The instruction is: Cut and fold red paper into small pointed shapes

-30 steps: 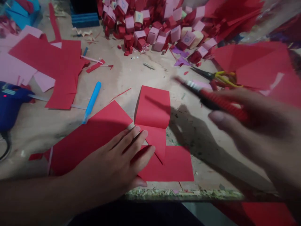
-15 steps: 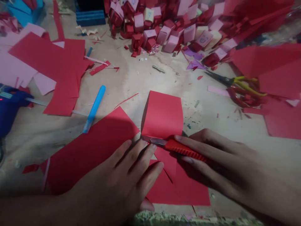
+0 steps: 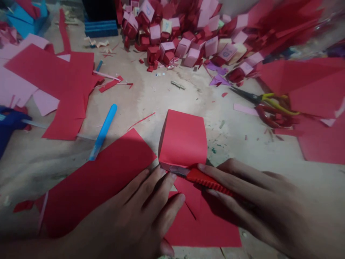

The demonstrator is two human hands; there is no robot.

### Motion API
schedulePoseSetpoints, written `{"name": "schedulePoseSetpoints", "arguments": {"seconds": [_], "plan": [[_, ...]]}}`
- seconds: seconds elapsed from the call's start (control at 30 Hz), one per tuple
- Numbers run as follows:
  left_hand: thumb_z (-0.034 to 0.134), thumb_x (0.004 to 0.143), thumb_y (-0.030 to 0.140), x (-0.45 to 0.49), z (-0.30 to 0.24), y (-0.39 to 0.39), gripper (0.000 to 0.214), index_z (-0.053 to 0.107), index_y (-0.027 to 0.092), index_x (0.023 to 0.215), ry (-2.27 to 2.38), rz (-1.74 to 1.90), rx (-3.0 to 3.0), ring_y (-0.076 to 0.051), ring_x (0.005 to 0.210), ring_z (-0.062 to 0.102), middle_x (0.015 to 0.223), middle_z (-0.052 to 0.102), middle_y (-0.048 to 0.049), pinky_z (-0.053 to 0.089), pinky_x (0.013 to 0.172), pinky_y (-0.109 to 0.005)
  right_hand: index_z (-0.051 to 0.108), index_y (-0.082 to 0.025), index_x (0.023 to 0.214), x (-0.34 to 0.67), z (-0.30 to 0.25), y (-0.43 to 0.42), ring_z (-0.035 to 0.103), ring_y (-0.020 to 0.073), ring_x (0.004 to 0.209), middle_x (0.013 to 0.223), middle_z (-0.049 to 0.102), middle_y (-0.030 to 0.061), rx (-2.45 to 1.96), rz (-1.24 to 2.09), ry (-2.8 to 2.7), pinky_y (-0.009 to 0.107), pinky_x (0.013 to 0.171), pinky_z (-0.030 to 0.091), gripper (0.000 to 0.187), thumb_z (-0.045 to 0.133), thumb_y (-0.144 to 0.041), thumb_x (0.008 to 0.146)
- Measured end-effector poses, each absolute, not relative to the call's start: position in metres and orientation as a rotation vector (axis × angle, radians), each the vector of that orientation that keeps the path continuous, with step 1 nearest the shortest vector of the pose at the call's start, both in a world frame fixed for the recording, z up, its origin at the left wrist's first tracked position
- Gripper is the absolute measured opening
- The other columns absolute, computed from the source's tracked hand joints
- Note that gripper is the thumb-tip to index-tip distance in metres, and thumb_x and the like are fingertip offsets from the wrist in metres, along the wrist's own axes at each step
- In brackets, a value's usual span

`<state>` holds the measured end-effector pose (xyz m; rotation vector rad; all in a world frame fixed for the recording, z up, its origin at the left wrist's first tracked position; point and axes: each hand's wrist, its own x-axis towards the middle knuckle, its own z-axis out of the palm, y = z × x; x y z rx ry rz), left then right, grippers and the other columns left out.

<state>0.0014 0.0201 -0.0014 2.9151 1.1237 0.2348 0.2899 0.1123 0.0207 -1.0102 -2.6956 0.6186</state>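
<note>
A folded sheet of red paper (image 3: pixel 183 138) bulges up in a curve in front of my hands, its near edge pressed down. In my right hand (image 3: pixel 258 194) is a red box cutter (image 3: pixel 207 180), its blade lying along that near edge. My left hand (image 3: pixel 140 208) rests flat with fingers spread, the fingertips on the paper close to the blade. Underneath both hands lies more red paper (image 3: pixel 215 230). A long red sheet (image 3: pixel 102 180) stretches out at the left, partly covered by my left hand and forearm.
A blue marker (image 3: pixel 104 131) lies left of the folded paper, beyond it a blue glue gun (image 3: pixel 10 122). Scissors (image 3: pixel 269 104) with yellow and red handles lie at the right. Small pink and red paper boxes (image 3: pixel 191 57) are heaped at the back. Red sheets (image 3: pixel 67 79) overlap at far left.
The whole view has shifted a little, so everything sits slightly lower and further left. Both hands, the box cutter and the folded paper keep nearly the same positions to one another.
</note>
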Motion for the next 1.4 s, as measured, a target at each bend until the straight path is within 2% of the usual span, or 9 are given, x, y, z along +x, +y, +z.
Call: {"name": "schedulePoseSetpoints", "arguments": {"seconds": [0.13, 0.37, 0.5, 0.6, 0.8, 0.97, 1.2, 1.4], "plan": [[0.052, 0.106, 0.048, 0.002, -0.004, 0.020, 0.053, 0.060, 0.013, 0.145, 1.122, 0.262, 2.909, -0.039, 0.146, 0.054, 0.149, 0.065, -0.0138, 0.040, 0.120, -0.051, 0.064, -0.034, 0.147, 0.294, 0.024, 0.111, 0.072, 0.0192, 0.061, 0.099, 0.076, 0.0063, -1.052, 0.661, -2.694, 0.032, 0.047, 0.055, 0.043, 0.048, -0.040, 0.107], [0.053, 0.105, 0.050, 0.001, -0.004, 0.020, 0.055, 0.060, 0.012, 0.145, 1.120, 0.269, 2.897, -0.041, 0.147, 0.052, 0.150, 0.064, -0.0157, 0.040, 0.121, -0.052, 0.054, -0.045, 0.155, 0.304, 0.032, 0.109, 0.069, 0.0202, 0.053, 0.093, 0.076, 0.0012, -1.123, 0.716, -2.737, 0.034, 0.041, 0.053, 0.054, 0.054, -0.037, 0.102], [0.055, 0.105, 0.051, 0.000, -0.006, 0.019, 0.058, 0.058, 0.012, 0.148, 1.116, 0.281, 2.879, -0.041, 0.148, 0.051, 0.153, 0.061, -0.0186, 0.038, 0.123, -0.052, 0.051, -0.043, 0.158, 0.307, 0.036, 0.107, 0.070, 0.0186, 0.056, 0.093, 0.075, 0.0020, -1.129, 0.730, -2.727, 0.032, 0.044, 0.053, 0.055, 0.054, -0.032, 0.104], [0.055, 0.104, 0.054, 0.000, -0.007, 0.018, 0.062, 0.055, 0.011, 0.149, 1.122, 0.277, 2.862, -0.041, 0.150, 0.049, 0.156, 0.057, -0.0207, 0.034, 0.127, -0.052, 0.044, -0.044, 0.162, 0.309, 0.039, 0.106, 0.071, 0.0197, 0.057, 0.091, 0.076, 0.0023, -1.138, 0.768, -2.717, 0.031, 0.043, 0.053, 0.061, 0.053, -0.030, 0.104], [0.057, 0.104, 0.054, -0.003, -0.007, 0.015, 0.065, 0.052, 0.012, 0.153, 1.110, 0.253, 2.856, -0.041, 0.154, 0.043, 0.159, 0.055, -0.0188, 0.018, 0.134, -0.052, 0.034, -0.056, 0.164, 0.310, 0.044, 0.107, 0.075, 0.0245, 0.062, 0.095, 0.078, 0.0009, -1.190, 0.789, -2.713, 0.033, 0.042, 0.057, 0.068, 0.053, -0.033, 0.102], [0.058, 0.103, 0.057, -0.003, -0.008, 0.014, 0.069, 0.050, 0.011, 0.155, 1.110, 0.235, 2.856, -0.042, 0.157, 0.039, 0.161, 0.052, -0.0208, 0.018, 0.134, -0.053, 0.042, -0.057, 0.159, 0.317, 0.046, 0.103, 0.074, 0.0276, 0.059, 0.095, 0.079, 0.0005, -1.247, 0.713, -2.693, 0.037, 0.041, 0.058, 0.063, 0.054, -0.038, 0.100], [0.059, 0.103, 0.056, -0.003, -0.009, 0.012, 0.071, 0.048, 0.011, 0.156, 1.123, 0.273, 2.831, -0.041, 0.159, 0.036, 0.166, 0.045, -0.0217, 0.014, 0.136, -0.050, 0.034, -0.058, 0.163, 0.328, 0.052, 0.100, 0.078, 0.0292, 0.066, 0.104, 0.082, -0.0014, -1.243, 0.684, -2.713, 0.038, 0.043, 0.059, 0.071, 0.053, -0.032, 0.100], [0.060, 0.102, 0.058, -0.004, -0.010, 0.010, 0.074, 0.046, 0.012, 0.158, 1.153, 0.292, 2.779, -0.038, 0.160, 0.033, 0.170, 0.040, -0.0214, 0.014, 0.136, -0.048, 0.053, -0.047, 0.157, 0.340, 0.052, 0.095, 0.079, 0.0259, 0.074, 0.112, 0.081, 0.0024, -1.302, 0.672, -2.692, 0.034, 0.050, 0.059, 0.055, 0.055, -0.034, 0.103]]}}
